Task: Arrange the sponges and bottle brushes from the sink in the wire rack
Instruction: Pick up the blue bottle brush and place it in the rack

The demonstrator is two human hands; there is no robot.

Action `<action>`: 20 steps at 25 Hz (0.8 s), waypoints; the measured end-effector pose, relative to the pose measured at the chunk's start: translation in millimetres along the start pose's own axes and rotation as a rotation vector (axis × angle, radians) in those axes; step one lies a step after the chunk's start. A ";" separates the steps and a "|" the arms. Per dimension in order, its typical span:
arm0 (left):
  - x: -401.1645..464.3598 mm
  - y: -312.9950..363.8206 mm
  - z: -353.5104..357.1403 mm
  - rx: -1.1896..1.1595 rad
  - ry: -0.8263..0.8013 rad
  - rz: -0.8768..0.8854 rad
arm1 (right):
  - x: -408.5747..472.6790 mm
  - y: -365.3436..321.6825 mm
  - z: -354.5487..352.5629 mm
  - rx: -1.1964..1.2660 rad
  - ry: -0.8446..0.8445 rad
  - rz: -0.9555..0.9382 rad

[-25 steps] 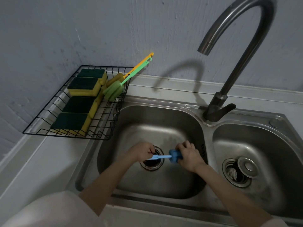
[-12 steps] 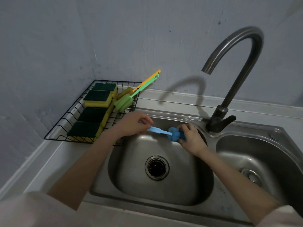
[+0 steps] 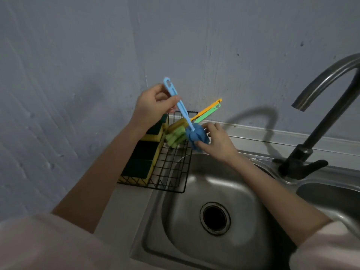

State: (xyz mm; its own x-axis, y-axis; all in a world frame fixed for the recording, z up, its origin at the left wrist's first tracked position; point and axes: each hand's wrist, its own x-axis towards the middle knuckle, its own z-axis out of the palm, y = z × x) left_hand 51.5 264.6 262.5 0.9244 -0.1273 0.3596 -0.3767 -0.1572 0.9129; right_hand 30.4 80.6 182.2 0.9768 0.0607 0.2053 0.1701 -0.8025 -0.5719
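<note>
I see black wire rack (image 3: 171,172) floor bare below right hand (image 3: 216,140); green and yellow sponge-headed brushes (image 3: 175,133) crowd far corner beside it; green-topped yellow sponges (image 3: 144,152) fill strip under left hand (image 3: 153,106).

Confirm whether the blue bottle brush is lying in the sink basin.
No: both hands hold the blue bottle brush up beside the wire rack.

We hold a light blue bottle brush (image 3: 191,131), handle and sponge head the same blue. At its nine o'clock lie a green bottle brush (image 3: 176,137) and a yellow-orange one (image 3: 207,109). The sponges (image 3: 145,152) show dark green tops over yellow bodies. The wire rack (image 3: 173,172) is black, the sink (image 3: 194,221) silver-grey steel, the tap (image 3: 319,121) dark grey, the wall (image 3: 78,55) mottled blue-grey, our sleeves (image 3: 39,244) pale pinkish white.
</note>
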 end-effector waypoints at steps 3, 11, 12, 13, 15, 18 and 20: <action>23.5 0.3 -3.4 0.021 -0.003 0.047 | 26.2 -19.6 12.8 0.031 -0.035 -0.048; 48.3 -60.0 19.1 0.395 -0.012 0.028 | 64.4 -17.5 51.9 0.170 -0.112 0.007; 48.0 -69.7 22.0 0.402 -0.037 0.002 | 66.7 -14.3 56.2 0.164 -0.125 0.014; 46.5 -77.3 24.9 0.407 -0.057 -0.018 | 68.8 -11.7 60.0 0.161 -0.132 0.018; 43.1 -86.0 30.0 0.395 -0.080 -0.028 | 72.7 -7.6 64.9 0.189 -0.125 0.034; 42.8 -93.3 37.9 0.390 -0.126 0.013 | 75.2 0.6 68.5 0.272 -0.049 0.109; 40.6 -104.0 40.4 0.414 -0.182 0.005 | 76.5 8.4 70.6 0.340 0.019 0.193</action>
State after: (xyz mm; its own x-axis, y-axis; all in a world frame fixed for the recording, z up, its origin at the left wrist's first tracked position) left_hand 125.9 236.3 174.3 0.9110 -0.2936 0.2896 -0.4073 -0.5301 0.7438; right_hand 115.7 120.4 137.0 0.9930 -0.0862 0.0810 0.0197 -0.5552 -0.8315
